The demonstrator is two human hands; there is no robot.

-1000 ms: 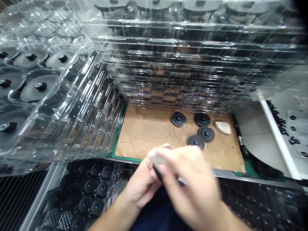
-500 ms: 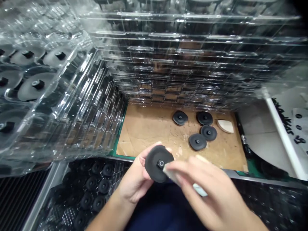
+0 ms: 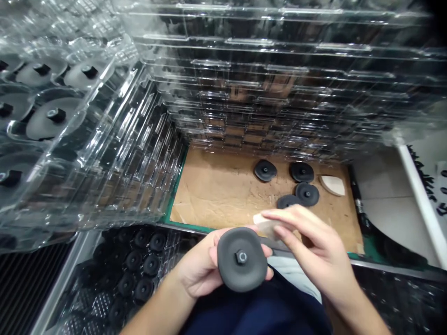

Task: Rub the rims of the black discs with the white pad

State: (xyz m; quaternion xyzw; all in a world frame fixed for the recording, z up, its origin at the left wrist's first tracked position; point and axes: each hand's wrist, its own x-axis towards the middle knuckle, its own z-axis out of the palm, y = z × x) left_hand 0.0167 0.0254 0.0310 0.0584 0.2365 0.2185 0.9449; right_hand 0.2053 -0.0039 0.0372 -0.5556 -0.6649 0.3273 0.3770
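My left hand (image 3: 199, 267) grips a black, rounded-square disc (image 3: 232, 277) by its edges, its dished face with a short central stub turned up toward me. Just right of it, my right hand (image 3: 310, 242) pinches a small off-white flat piece (image 3: 268, 226) between thumb and fingers; its exact kind is unclear. The piece is apart from the stub. Beyond my hands lies a cardboard sheet (image 3: 213, 186) bearing several similar black discs (image 3: 265, 170). One of these is partly covered by my right hand. A pale wedge-shaped piece (image 3: 332, 185) rests at the sheet's right end.
Tall stacks of clear plastic trays (image 3: 244, 88) rise behind the cardboard. More trays (image 3: 66, 139) stand on the left, with black discs in their pockets. Below left, another tray of black discs (image 3: 134, 260) sits low. A white panel edge (image 3: 424, 204) borders the right side.
My right hand has drawn the off-white piece away from the disc's stub, up and to the right. My left hand has brought the disc lower and nearer, turning its face more toward me.
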